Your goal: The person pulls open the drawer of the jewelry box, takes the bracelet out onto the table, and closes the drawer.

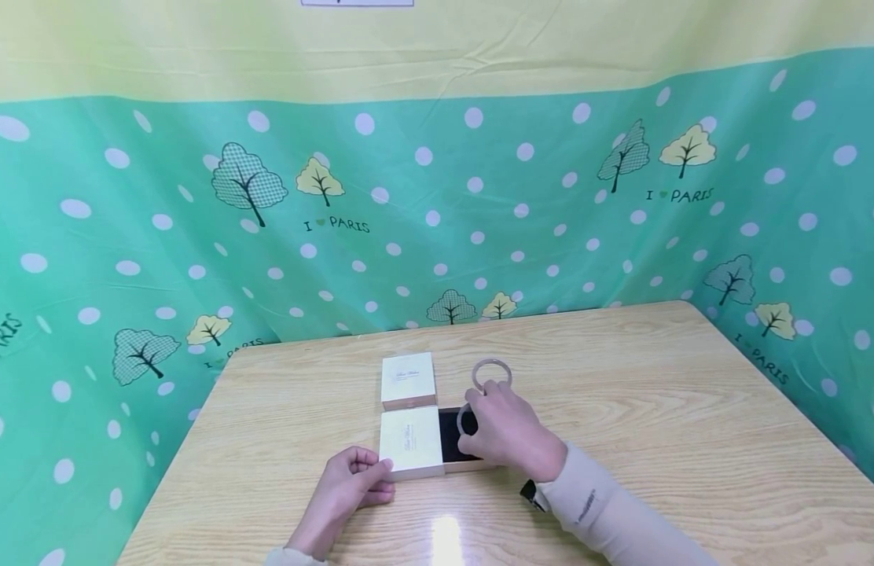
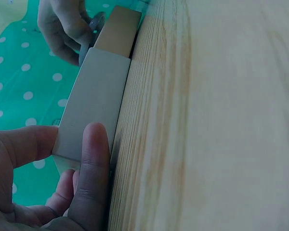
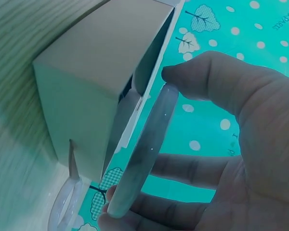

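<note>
My left hand (image 1: 343, 483) holds a white gift box sleeve (image 1: 411, 444) at its front left corner, thumb on one side and fingers on another. From the sleeve's right end a drawer (image 3: 77, 106) with a black lining is pulled partly out. Over that drawer, my right hand (image 1: 506, 424) pinches a pale, translucent bangle (image 3: 144, 149) by its edges between thumb and fingers. The bangle stands tilted beside the drawer's open top in the right wrist view. A second pale bangle (image 1: 492, 362) lies on the table just behind my right hand.
Another white gift box (image 1: 407, 379), closed, sits directly behind the sleeve. All of it stands on a light wood table (image 1: 656, 393). A green dotted curtain (image 1: 380, 173) hangs along the back and sides. A dark band (image 1: 532, 495) is on my right wrist.
</note>
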A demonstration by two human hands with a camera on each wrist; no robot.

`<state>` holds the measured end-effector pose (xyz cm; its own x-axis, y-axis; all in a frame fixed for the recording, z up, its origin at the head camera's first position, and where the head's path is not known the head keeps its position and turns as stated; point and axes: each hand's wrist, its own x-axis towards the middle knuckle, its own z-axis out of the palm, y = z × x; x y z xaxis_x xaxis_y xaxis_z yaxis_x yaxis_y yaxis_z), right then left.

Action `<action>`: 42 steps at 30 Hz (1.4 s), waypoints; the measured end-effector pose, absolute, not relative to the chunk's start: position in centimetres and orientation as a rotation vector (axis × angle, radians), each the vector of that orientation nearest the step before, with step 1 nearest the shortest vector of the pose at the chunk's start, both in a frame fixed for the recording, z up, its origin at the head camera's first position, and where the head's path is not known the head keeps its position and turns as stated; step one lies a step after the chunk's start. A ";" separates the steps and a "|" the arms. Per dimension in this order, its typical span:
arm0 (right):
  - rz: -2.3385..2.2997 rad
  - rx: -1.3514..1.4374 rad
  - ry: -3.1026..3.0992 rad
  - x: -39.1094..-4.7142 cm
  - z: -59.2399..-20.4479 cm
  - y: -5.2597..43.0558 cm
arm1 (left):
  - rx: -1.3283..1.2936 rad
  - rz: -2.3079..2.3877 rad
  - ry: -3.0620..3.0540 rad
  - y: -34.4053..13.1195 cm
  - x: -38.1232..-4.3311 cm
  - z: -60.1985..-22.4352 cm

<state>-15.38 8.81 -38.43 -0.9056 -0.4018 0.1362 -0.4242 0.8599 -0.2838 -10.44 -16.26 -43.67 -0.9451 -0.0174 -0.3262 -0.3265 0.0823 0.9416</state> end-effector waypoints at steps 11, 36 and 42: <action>0.499 0.611 -2.971 -15.4 -38.7 10.0 | -0.351 1.935 2.146 -16.3 -10.4 -43.8; 0.479 0.506 -3.011 -15.6 -38.4 12.1 | -0.335 1.937 2.144 -16.2 -10.3 -43.7; 0.447 0.494 -3.019 -15.8 -38.5 12.3 | -0.336 1.940 2.141 -16.2 -10.3 -43.7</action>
